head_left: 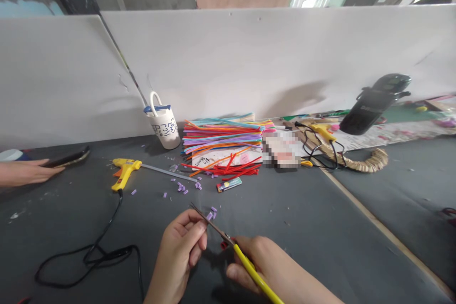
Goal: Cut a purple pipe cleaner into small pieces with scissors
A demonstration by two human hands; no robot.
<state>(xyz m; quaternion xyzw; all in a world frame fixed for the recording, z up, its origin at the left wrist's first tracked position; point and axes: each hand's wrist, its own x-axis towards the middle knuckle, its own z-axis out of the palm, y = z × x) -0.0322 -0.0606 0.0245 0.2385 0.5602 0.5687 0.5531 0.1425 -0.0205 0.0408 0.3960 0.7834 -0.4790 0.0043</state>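
Observation:
Yellow-handled scissors [245, 266] are held in my right hand [263, 261], their blades pointing up and left. My left hand [185, 242] is pinched near the blade tips, where a small purple piece [209, 217] shows at the thumb. Whether that piece is in the fingers or behind them is hard to tell. More small purple pieces [182, 188] lie scattered on the dark table [306, 228] beyond my hands. Something small and red sits by the scissors' pivot, next to my right fingers.
A yellow glue gun [124, 171] with a black cord lies at left, near another person's hand [32, 171] on a phone [71, 156]. Behind are a white cup [166, 128], colourful pipe cleaners [223, 137], a small packet [229, 185], another glue gun [324, 131] and a black bottle [370, 107].

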